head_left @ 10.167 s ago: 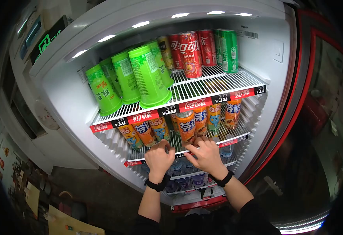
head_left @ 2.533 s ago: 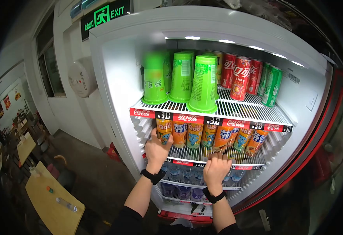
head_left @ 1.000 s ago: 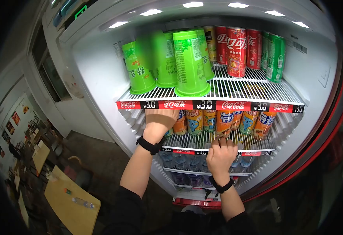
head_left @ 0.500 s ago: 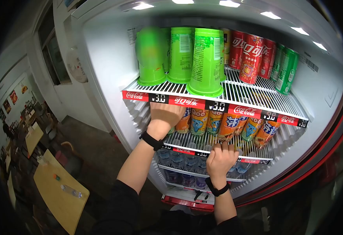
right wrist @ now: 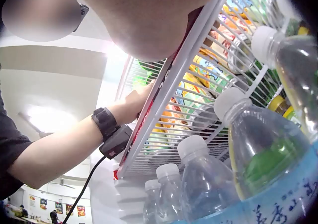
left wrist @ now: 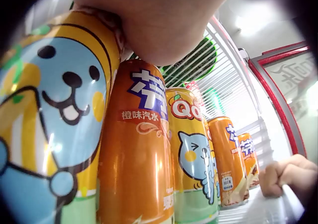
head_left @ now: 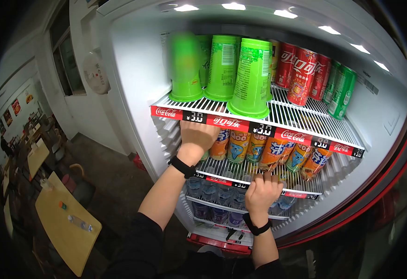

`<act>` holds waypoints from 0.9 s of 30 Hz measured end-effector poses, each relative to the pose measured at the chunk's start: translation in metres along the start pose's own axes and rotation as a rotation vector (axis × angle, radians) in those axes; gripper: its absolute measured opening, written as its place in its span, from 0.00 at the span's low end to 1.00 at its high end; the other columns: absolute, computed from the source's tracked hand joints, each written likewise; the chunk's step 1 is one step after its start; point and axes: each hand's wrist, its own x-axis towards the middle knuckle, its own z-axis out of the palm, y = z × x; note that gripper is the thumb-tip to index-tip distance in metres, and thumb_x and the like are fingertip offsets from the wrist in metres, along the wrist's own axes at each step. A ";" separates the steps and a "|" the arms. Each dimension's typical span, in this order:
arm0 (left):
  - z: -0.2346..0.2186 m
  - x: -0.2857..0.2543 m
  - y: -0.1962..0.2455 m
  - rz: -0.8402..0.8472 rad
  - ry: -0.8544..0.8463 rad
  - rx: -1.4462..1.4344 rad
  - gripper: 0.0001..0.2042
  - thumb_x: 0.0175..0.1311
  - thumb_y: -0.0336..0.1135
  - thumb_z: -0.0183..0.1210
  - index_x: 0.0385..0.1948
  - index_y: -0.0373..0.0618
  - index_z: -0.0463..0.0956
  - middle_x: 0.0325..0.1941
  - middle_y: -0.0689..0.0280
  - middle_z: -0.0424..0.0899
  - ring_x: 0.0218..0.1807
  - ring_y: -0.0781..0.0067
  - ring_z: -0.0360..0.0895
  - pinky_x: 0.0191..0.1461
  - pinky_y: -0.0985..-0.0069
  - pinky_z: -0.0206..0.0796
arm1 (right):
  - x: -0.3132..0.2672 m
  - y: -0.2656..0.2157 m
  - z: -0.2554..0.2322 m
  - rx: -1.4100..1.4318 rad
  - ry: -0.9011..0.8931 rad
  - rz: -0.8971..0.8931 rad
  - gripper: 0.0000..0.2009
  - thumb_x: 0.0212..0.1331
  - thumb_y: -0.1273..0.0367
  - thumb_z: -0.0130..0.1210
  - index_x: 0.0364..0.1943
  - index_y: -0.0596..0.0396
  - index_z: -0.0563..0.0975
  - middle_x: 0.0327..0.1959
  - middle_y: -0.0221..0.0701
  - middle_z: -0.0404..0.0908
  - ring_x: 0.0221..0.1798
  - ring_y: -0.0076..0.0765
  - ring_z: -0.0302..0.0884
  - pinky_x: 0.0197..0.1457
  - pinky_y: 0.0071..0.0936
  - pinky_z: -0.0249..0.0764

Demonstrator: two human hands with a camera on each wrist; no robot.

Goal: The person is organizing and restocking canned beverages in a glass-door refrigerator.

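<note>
Can [left wrist: 44, 129] — orange cans [left wrist: 136, 154] alongside

Cups [head_left: 222, 69] stand left on the top shelf [head_left: 301, 122], cans [head_left: 306, 76] to their right. Drink cans [head_left: 259, 149] line the middle shelf [head_left: 240, 176] beneath; water bottles [head_left: 213, 190] fill the shelf below.
</note>
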 end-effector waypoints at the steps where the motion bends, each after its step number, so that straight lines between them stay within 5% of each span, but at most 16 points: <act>1: 0.000 -0.001 0.000 0.003 -0.007 0.023 0.16 0.65 0.37 0.64 0.54 0.54 0.86 0.48 0.63 0.88 0.51 0.52 0.84 0.54 0.49 0.71 | 0.000 0.000 0.000 -0.001 0.000 -0.001 0.04 0.54 0.69 0.55 0.29 0.53 0.79 0.36 0.38 0.77 0.43 0.51 0.72 0.49 0.47 0.63; 2: 0.000 -0.001 0.000 0.008 -0.015 0.045 0.16 0.65 0.37 0.64 0.54 0.54 0.86 0.48 0.63 0.88 0.51 0.52 0.84 0.54 0.49 0.71 | 0.000 0.000 0.000 -0.002 0.000 0.000 0.04 0.55 0.69 0.55 0.30 0.53 0.79 0.36 0.38 0.76 0.42 0.51 0.72 0.49 0.47 0.63; 3: -0.003 0.004 0.000 0.076 0.112 0.099 0.10 0.63 0.38 0.65 0.44 0.51 0.89 0.39 0.64 0.89 0.42 0.54 0.85 0.46 0.53 0.74 | -0.001 0.000 0.000 -0.005 0.004 -0.005 0.04 0.55 0.69 0.55 0.30 0.53 0.79 0.36 0.38 0.76 0.43 0.51 0.72 0.49 0.47 0.63; 6: 0.004 -0.006 -0.007 0.015 -0.042 0.081 0.17 0.64 0.37 0.65 0.54 0.50 0.87 0.44 0.62 0.90 0.46 0.53 0.86 0.53 0.51 0.73 | -0.001 0.001 0.001 -0.011 0.014 -0.010 0.04 0.55 0.69 0.55 0.30 0.53 0.79 0.36 0.38 0.77 0.43 0.51 0.72 0.49 0.47 0.63; 9: 0.003 -0.006 -0.009 0.068 0.087 0.067 0.05 0.59 0.36 0.66 0.31 0.48 0.85 0.34 0.63 0.88 0.40 0.56 0.85 0.46 0.54 0.74 | -0.001 0.002 0.002 -0.020 0.022 -0.014 0.04 0.55 0.68 0.56 0.31 0.53 0.79 0.36 0.38 0.77 0.43 0.51 0.73 0.48 0.47 0.63; 12: -0.002 -0.007 -0.013 0.098 0.102 0.080 0.07 0.62 0.37 0.66 0.36 0.47 0.88 0.28 0.63 0.87 0.33 0.56 0.86 0.44 0.55 0.75 | -0.002 0.004 0.002 -0.039 0.028 -0.032 0.06 0.52 0.67 0.59 0.32 0.52 0.79 0.37 0.37 0.78 0.43 0.50 0.74 0.45 0.47 0.63; 16: -0.010 -0.001 -0.013 0.090 0.120 0.093 0.09 0.64 0.37 0.66 0.23 0.49 0.83 0.23 0.62 0.86 0.28 0.57 0.85 0.38 0.58 0.75 | -0.003 0.005 0.001 -0.031 0.012 -0.029 0.05 0.53 0.68 0.59 0.32 0.52 0.80 0.37 0.37 0.78 0.43 0.50 0.74 0.46 0.47 0.63; 19: -0.013 -0.005 -0.013 0.026 -0.014 0.079 0.07 0.66 0.36 0.63 0.27 0.49 0.85 0.29 0.63 0.88 0.34 0.58 0.86 0.42 0.58 0.76 | -0.002 0.005 0.000 -0.023 0.013 -0.033 0.05 0.53 0.68 0.59 0.32 0.53 0.80 0.37 0.38 0.78 0.43 0.50 0.74 0.46 0.47 0.64; 22: -0.019 -0.005 -0.013 0.055 -0.094 0.140 0.10 0.65 0.38 0.66 0.22 0.50 0.83 0.21 0.61 0.85 0.25 0.57 0.85 0.34 0.60 0.75 | -0.001 0.004 -0.001 -0.019 0.022 -0.037 0.06 0.53 0.68 0.59 0.33 0.53 0.81 0.37 0.38 0.79 0.43 0.50 0.74 0.46 0.47 0.64; 25: -0.009 -0.008 -0.018 0.055 0.005 0.091 0.10 0.65 0.38 0.66 0.23 0.49 0.84 0.22 0.61 0.85 0.25 0.57 0.85 0.34 0.58 0.75 | -0.001 0.004 -0.001 -0.022 0.008 -0.028 0.06 0.53 0.69 0.60 0.33 0.53 0.81 0.37 0.38 0.79 0.43 0.51 0.75 0.46 0.47 0.64; 27: -0.013 -0.009 -0.020 0.028 -0.081 0.116 0.09 0.65 0.39 0.67 0.25 0.49 0.85 0.24 0.61 0.86 0.28 0.57 0.85 0.36 0.57 0.76 | -0.001 0.004 -0.001 -0.021 0.005 -0.024 0.06 0.52 0.69 0.60 0.33 0.54 0.81 0.38 0.38 0.79 0.43 0.51 0.75 0.46 0.47 0.64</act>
